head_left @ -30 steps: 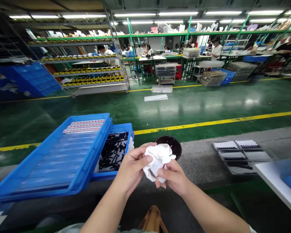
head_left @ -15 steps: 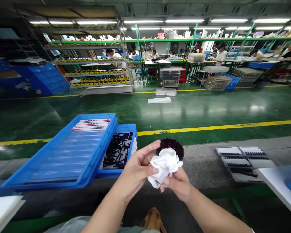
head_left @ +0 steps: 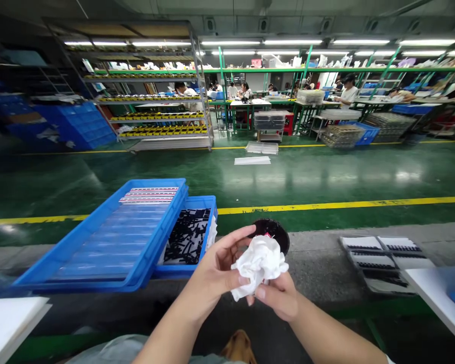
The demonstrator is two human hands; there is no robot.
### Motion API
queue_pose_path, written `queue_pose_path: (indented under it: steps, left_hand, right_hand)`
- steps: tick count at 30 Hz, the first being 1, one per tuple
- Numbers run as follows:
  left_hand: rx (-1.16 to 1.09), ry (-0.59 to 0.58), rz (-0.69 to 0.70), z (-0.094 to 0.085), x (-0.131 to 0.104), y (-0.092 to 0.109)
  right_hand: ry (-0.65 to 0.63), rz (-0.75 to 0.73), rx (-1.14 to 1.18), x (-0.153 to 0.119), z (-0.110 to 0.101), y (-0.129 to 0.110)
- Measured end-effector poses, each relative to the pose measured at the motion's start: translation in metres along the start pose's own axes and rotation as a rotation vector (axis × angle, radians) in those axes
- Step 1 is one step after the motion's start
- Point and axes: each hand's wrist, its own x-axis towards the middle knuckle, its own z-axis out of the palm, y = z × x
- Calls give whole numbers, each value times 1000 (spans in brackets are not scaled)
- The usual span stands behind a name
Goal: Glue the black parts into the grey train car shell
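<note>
Between my two hands is a crumpled white cloth or tissue (head_left: pixel 261 263); its exact material I cannot tell. My left hand (head_left: pixel 220 268) grips its left side, with the thumb on the front and the index finger stretched out above. From the lower right, my right hand (head_left: pixel 278 294) pinches it between thumb and fingers. A bit of red shows at its edge, too small to name. Just behind the cloth, partly hidden by it, stands a dark round bin (head_left: pixel 278 233) with something red inside.
A large blue tray (head_left: pixel 94 222) of clear covers and red-striped strips overlaps a blue crate (head_left: pixel 213 207) of small black parts. At right are a sectioned tray (head_left: pixel 390 259) and a white table edge (head_left: pixel 436 298). A wheeled rack (head_left: pixel 159 108) and seated people (head_left: pixel 349 93) are farther back.
The view has tilted up slightly, so the surroundings sit a little lower and further right. Both hands still hold the white cloth or tissue, whose folds have shifted.
</note>
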Motion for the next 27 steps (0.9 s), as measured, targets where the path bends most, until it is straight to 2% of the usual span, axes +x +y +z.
queue_pose_path:
  steps: [6, 11, 14, 16, 20, 22, 27]
  left_hand:
    - [4, -78, 39, 3, -7, 2]
    - [133, -104, 103, 0, -14, 5]
    - [95, -44, 30, 0, -17, 4]
    - [18, 37, -6, 1, -18, 3]
    - [-67, 192, 24, 1, -17, 2]
    - [-118, 200, 11, -1, -18, 4]
    - [-209, 132, -2, -7, -21, 10]
  right_hand:
    - [-65, -73, -21, 0, 7, -8]
    - [-58, -47, -35, 1, 12, -11]
    - [-30, 0, 141, 5, 17, -5]
    - [12, 42, 270, 8, 20, -1]
    - [24, 75, 418, 15, 28, 6]
    - [10, 78, 447, 17, 31, 8]
    - [-29, 77, 519, 18, 36, 13]
